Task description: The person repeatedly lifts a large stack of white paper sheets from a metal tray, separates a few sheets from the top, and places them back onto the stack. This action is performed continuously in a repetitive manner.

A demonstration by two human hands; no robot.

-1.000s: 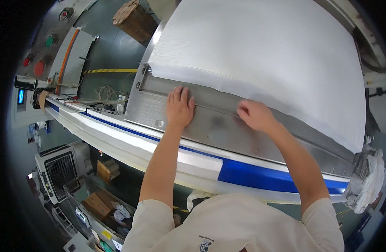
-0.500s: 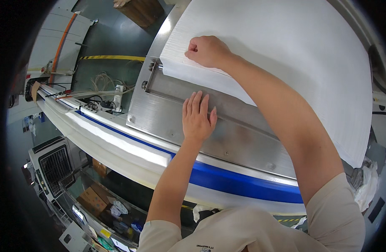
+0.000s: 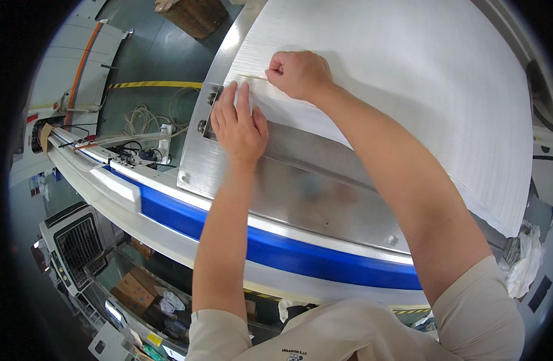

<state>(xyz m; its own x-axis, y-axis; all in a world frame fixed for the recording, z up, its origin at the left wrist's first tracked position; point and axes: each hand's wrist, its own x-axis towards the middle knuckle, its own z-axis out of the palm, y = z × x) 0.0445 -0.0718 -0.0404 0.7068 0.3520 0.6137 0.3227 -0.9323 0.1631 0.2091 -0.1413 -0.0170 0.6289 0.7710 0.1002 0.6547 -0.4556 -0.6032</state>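
Note:
A thick stack of thin white sheets lies on a metal table. My right hand rests on the stack near its left end, fingers curled into a pinch. A thin yellowish line or strip runs left from those fingertips across the top sheet; whether they grip it, or what else is in them, I cannot make out. My left hand is open, palm down, with fingers stretched to the near left corner of the stack. Its fingertips touch or nearly touch the sheets' edge.
A blue and white padded rail runs along the table's near side. Loose cables and a power strip lie at the left. Beyond stands a brown box. Lower left are a grey heater-like unit and a cart with a cardboard box.
My left hand has moved from the metal tabletop up and left to the stack's corner. The thin yellowish line has appeared beside my right hand, which has barely moved.

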